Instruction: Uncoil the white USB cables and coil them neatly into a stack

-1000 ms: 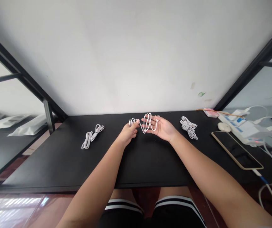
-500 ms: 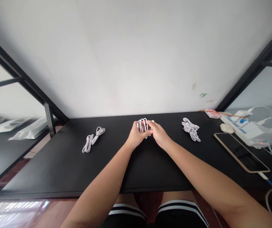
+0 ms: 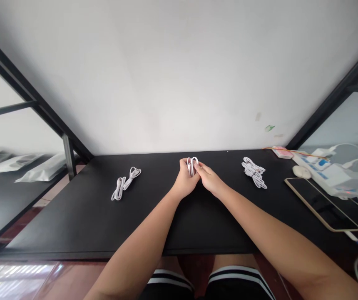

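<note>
A coiled white cable (image 3: 192,166) is gathered between my two hands above the middle of the black table (image 3: 210,225). My left hand (image 3: 186,179) is closed around the coil from the left. From the right, my right hand (image 3: 207,176) pinches the same coil, its fingers touching those of my left hand. The cable's lower part is hidden by the hands. Two bundled white cables, one nearer (image 3: 118,188) and one farther (image 3: 132,177), lie on the table to the left. A larger bundle of white cables (image 3: 254,172) lies to the right.
On the right are a phone (image 3: 322,204) with a cable plugged in, a white rounded case (image 3: 301,171), a power strip (image 3: 318,171) with chargers, and a pink-and-white item (image 3: 282,152). Plastic bags (image 3: 43,170) lie on the left shelf, beyond the black frame.
The loops of the held cable are pressed closer together into a narrower coil. My hands have closed in around it, and the connector that stuck out near my right fingers no longer shows.
</note>
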